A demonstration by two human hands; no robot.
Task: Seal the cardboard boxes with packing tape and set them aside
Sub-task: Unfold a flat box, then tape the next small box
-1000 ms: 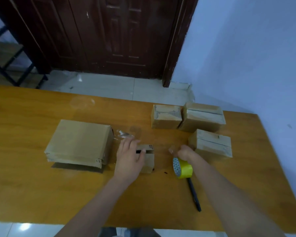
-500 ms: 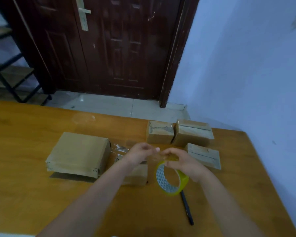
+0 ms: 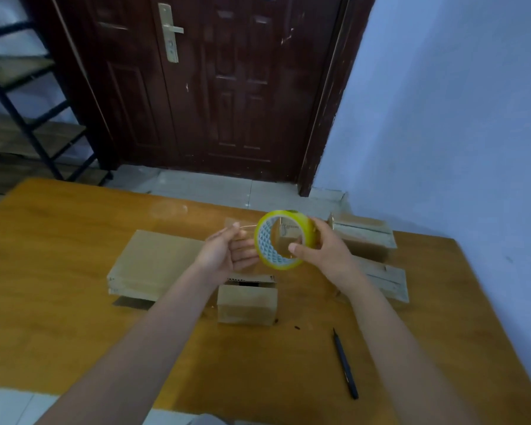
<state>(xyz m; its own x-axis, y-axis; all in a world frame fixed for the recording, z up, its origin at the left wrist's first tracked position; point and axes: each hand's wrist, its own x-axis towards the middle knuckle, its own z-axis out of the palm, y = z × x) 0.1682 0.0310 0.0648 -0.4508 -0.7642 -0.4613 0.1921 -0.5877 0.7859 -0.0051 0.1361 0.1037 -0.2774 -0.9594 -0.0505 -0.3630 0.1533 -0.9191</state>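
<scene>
My right hand [image 3: 325, 251] grips a yellow-rimmed roll of clear packing tape [image 3: 284, 239], lifted above the table. My left hand [image 3: 227, 251] pinches the free end of the tape, and a short clear strip stretches between it and the roll. Below my hands a small cardboard box [image 3: 247, 302] stands on the wooden table [image 3: 59, 302] with its top flap partly open. A large flat box [image 3: 154, 262] lies to its left. At the right stand two more boxes, one near [image 3: 387, 280] and one far [image 3: 365, 233]. Another small box shows through the roll's hole.
A black pen [image 3: 345, 365] lies on the table at the front right. A dark wooden door [image 3: 215, 84] and a blue wall stand beyond the table's far edge. A black metal shelf frame [image 3: 22, 111] is at the far left.
The roll went from resting on the table to held up in my right hand. My left hand left the small box and now pulls the tape end leftward.
</scene>
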